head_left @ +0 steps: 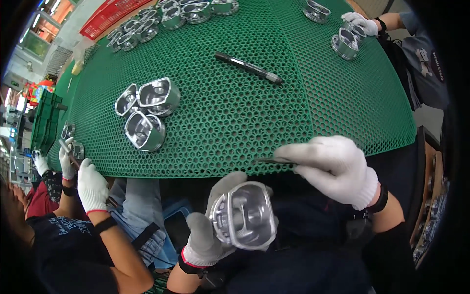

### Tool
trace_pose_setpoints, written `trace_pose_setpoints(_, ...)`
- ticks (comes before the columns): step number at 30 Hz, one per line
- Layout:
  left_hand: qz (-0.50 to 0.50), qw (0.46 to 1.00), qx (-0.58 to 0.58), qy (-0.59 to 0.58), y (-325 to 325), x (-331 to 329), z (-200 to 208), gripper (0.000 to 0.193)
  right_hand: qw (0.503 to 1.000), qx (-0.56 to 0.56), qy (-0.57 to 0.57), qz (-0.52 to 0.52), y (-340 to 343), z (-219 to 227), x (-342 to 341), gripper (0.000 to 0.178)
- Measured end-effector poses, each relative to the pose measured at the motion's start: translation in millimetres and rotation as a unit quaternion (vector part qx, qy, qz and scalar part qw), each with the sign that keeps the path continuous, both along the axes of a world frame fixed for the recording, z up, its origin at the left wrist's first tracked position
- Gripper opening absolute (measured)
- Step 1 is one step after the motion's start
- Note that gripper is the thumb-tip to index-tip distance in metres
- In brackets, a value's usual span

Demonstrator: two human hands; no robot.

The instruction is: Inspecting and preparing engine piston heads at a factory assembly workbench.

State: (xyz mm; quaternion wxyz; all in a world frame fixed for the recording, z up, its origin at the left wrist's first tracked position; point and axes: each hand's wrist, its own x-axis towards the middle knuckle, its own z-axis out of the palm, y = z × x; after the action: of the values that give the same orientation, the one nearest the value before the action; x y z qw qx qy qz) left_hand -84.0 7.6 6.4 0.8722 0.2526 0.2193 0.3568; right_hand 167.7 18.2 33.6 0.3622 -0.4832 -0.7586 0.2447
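Note:
In my gloved left hand (201, 235) is a shiny metal engine piston (243, 229), held just off the table's front edge. Its hollow underside faces up toward me, with the ring grooves on the left; the thumb and fingers wrap round its side. My gloved right hand (338, 169) pinches a thin, dark, pointed tool (268, 160) whose tip points left, above and to the right of the piston. The tool is apart from the piston. Most of its handle is hidden inside the hand, so its exact kind is unclear.
Three pistons (157, 98) stand on the green honeycomb mat (230, 117). A black pen-like tool (248, 67) lies beyond, and several pistons (172, 18) near a red crate (105, 19). Co-workers' gloved hands work at left (92, 186) and far right (361, 23), beside more pistons (345, 45).

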Motion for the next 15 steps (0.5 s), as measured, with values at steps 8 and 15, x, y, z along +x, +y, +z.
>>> trace_pose_setpoints(8, 0.141, 0.943, 0.212, 0.214, 5, -6, 13, 0.123, 0.882, -0.367, 0.252, -0.152, -8, -1, 5, 0.037)
trace_pose_setpoints(15, 0.151, 0.789, 0.453, 0.387, 19, -22, 11, 0.13, 0.879, -0.36, 0.261, -0.17, -7, -1, -1, 0.037)
